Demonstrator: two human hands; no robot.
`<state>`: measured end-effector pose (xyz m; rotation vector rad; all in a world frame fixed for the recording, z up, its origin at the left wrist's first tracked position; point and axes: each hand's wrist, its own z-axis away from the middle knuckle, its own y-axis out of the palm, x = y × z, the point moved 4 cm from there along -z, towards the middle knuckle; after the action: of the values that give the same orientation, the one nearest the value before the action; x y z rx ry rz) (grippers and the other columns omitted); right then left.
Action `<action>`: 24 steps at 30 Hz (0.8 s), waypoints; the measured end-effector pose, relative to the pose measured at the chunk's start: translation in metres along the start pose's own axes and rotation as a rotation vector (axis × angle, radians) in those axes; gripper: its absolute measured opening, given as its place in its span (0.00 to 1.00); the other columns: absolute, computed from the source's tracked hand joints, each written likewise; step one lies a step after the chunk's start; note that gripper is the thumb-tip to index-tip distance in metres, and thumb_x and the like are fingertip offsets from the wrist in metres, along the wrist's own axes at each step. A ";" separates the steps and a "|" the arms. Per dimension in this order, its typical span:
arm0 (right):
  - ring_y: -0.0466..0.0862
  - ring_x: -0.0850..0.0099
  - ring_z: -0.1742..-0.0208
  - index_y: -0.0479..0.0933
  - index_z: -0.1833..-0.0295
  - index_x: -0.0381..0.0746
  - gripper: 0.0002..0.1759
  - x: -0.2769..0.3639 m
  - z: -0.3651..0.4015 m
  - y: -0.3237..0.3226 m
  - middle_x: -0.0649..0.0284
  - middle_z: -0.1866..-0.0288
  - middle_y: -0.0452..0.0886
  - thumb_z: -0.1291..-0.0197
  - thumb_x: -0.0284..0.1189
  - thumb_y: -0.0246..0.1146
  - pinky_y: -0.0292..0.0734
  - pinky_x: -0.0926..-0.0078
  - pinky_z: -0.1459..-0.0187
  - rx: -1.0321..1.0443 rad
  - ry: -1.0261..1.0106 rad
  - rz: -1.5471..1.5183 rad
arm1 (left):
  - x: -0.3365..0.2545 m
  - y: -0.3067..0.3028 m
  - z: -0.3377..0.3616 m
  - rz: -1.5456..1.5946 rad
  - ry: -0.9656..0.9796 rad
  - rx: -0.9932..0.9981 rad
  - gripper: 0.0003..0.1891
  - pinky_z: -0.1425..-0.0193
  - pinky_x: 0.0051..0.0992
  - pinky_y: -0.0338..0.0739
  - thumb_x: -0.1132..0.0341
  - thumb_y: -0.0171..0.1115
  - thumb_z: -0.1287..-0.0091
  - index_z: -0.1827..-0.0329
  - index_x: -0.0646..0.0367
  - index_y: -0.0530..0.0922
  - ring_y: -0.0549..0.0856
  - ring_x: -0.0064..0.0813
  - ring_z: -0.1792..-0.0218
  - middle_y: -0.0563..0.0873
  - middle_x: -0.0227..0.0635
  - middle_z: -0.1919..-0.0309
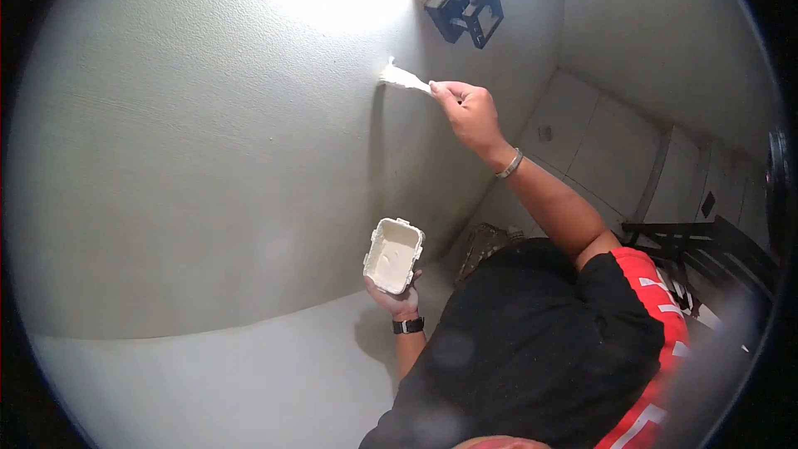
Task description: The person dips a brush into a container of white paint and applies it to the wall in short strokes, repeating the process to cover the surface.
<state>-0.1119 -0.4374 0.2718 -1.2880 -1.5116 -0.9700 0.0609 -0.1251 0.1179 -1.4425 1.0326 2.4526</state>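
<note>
My right hand (470,112) is closed around the handle of a paintbrush (402,77) coated in white paint. The bristle end meets the pale grey wall (208,175), with a small white dab at its tip. Lower down, my left hand (397,303) holds a small rectangular plastic tub (366,261) from below, its fingers mostly hidden behind it. White paint (394,262) lies inside the tub, and its rim has clips or tabs on the sides. The tub is tilted so that its inside faces me.
A black lamp-like fitting (464,10) sticks out at the top, beside a bright glare on the wall. Large floor tiles (615,145) extend to the right. Black slatted furniture (706,241) stands behind my right arm. A brown woven-looking item (482,249) sits near my body.
</note>
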 end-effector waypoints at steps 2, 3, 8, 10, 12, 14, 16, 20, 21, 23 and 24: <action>0.75 0.83 0.72 0.82 0.55 0.31 0.18 0.004 0.011 0.003 0.68 0.75 0.81 0.35 0.38 0.60 0.71 0.80 0.68 0.032 0.019 -0.074 | 0.001 -0.001 -0.001 0.021 0.015 0.018 0.34 0.70 0.46 0.85 0.34 0.46 0.37 0.33 0.44 0.66 0.83 0.37 0.51 0.78 0.29 0.41; 0.74 0.84 0.72 0.82 0.55 0.32 0.18 0.002 0.017 0.003 0.70 0.75 0.81 0.35 0.38 0.60 0.70 0.80 0.69 -0.016 -0.027 -0.095 | 0.001 -0.002 -0.002 0.026 0.018 0.015 0.34 0.70 0.46 0.85 0.34 0.46 0.37 0.33 0.44 0.66 0.83 0.37 0.51 0.78 0.29 0.41; 0.79 0.77 0.75 0.83 0.55 0.35 0.18 -0.073 0.036 0.009 0.56 0.75 0.82 0.36 0.40 0.60 0.72 0.74 0.71 -0.062 -0.019 0.054 | 0.001 -0.001 -0.004 0.022 0.031 0.051 0.34 0.70 0.44 0.85 0.34 0.46 0.37 0.33 0.45 0.66 0.82 0.37 0.50 0.77 0.30 0.41; 0.83 0.67 0.72 0.83 0.55 0.36 0.19 -0.106 0.036 0.007 0.53 0.72 0.83 0.36 0.42 0.58 0.74 0.71 0.67 -0.017 0.140 0.198 | -0.001 0.002 0.000 0.016 0.029 0.023 0.34 0.71 0.43 0.85 0.34 0.45 0.37 0.33 0.45 0.66 0.82 0.37 0.49 0.77 0.30 0.41; 0.84 0.62 0.69 0.83 0.56 0.37 0.19 -0.124 0.037 -0.002 0.52 0.70 0.83 0.36 0.42 0.58 0.75 0.70 0.65 0.000 0.186 0.264 | -0.001 0.005 0.001 0.017 0.020 0.008 0.35 0.71 0.42 0.84 0.34 0.45 0.37 0.33 0.45 0.66 0.81 0.37 0.48 0.76 0.30 0.40; 0.84 0.57 0.67 0.83 0.56 0.38 0.19 -0.138 0.040 -0.010 0.50 0.68 0.84 0.36 0.42 0.57 0.75 0.68 0.63 0.020 0.233 0.330 | -0.003 0.005 0.003 -0.018 0.037 -0.009 0.35 0.71 0.43 0.84 0.34 0.45 0.37 0.33 0.44 0.66 0.81 0.37 0.48 0.76 0.29 0.40; 0.83 0.54 0.65 0.83 0.57 0.37 0.19 -0.141 0.043 -0.020 0.49 0.66 0.84 0.36 0.41 0.57 0.75 0.65 0.62 -0.082 0.086 0.346 | -0.002 0.003 0.002 -0.021 0.023 -0.029 0.35 0.70 0.44 0.83 0.33 0.45 0.37 0.32 0.44 0.66 0.81 0.38 0.48 0.76 0.29 0.40; 0.84 0.57 0.67 0.83 0.57 0.35 0.19 -0.118 0.032 -0.028 0.49 0.67 0.84 0.36 0.41 0.57 0.75 0.66 0.62 -0.097 0.112 0.365 | -0.001 0.001 0.002 -0.036 -0.003 -0.060 0.36 0.67 0.48 0.82 0.33 0.45 0.38 0.32 0.43 0.66 0.80 0.38 0.47 0.76 0.29 0.40; 0.85 0.59 0.67 0.83 0.57 0.34 0.19 -0.096 0.025 -0.024 0.50 0.68 0.84 0.36 0.40 0.58 0.76 0.68 0.63 -0.034 0.177 0.332 | -0.002 0.003 0.004 -0.035 -0.004 -0.061 0.36 0.67 0.48 0.82 0.33 0.45 0.38 0.32 0.43 0.66 0.80 0.38 0.47 0.76 0.29 0.40; 0.85 0.61 0.68 0.82 0.57 0.33 0.19 -0.067 0.010 -0.014 0.50 0.68 0.84 0.36 0.40 0.58 0.76 0.70 0.63 0.033 0.240 0.299 | -0.004 0.007 0.007 -0.054 -0.006 -0.101 0.35 0.67 0.48 0.81 0.33 0.45 0.38 0.32 0.42 0.66 0.80 0.39 0.46 0.76 0.28 0.40; 0.80 0.71 0.73 0.82 0.57 0.33 0.19 -0.053 0.003 -0.009 0.57 0.74 0.81 0.36 0.40 0.60 0.72 0.73 0.68 -0.004 0.105 0.221 | -0.002 0.006 0.006 -0.055 -0.007 -0.104 0.35 0.67 0.48 0.81 0.33 0.45 0.38 0.32 0.42 0.66 0.80 0.39 0.46 0.76 0.28 0.40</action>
<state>-0.1188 -0.4506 0.2200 -1.3538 -1.2584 -0.8826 0.0551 -0.1250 0.1244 -1.4697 0.8640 2.5037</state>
